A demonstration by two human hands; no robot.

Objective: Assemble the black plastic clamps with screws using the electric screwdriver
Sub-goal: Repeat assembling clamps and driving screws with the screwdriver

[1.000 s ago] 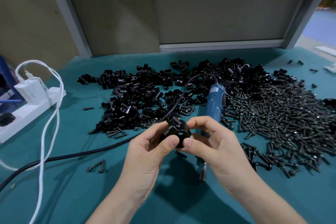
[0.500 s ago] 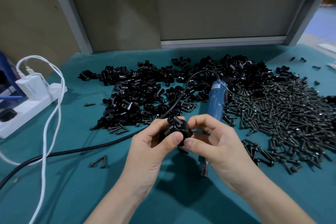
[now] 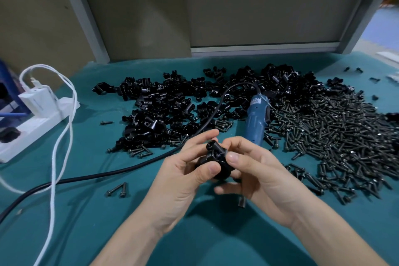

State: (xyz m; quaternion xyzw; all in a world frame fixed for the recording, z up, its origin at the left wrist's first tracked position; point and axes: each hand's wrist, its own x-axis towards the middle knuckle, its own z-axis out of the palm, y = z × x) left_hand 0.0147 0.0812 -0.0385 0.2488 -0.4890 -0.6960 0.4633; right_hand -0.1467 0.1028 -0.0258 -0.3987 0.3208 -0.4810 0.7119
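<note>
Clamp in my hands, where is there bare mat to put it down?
Bare teal mat nearest you, below left hand and right hand, and left below the black cord. Crowded: clamp pile and screwdriver behind, screw heap right.

No wording can be read with certainty. The blue electric screwdriver (image 3: 255,123), lying on the tabletop at about one o'clock from the middle of the view, bears a small pale label (image 3: 256,100) near its cable end. The print on it is too blurred to make out.
</note>
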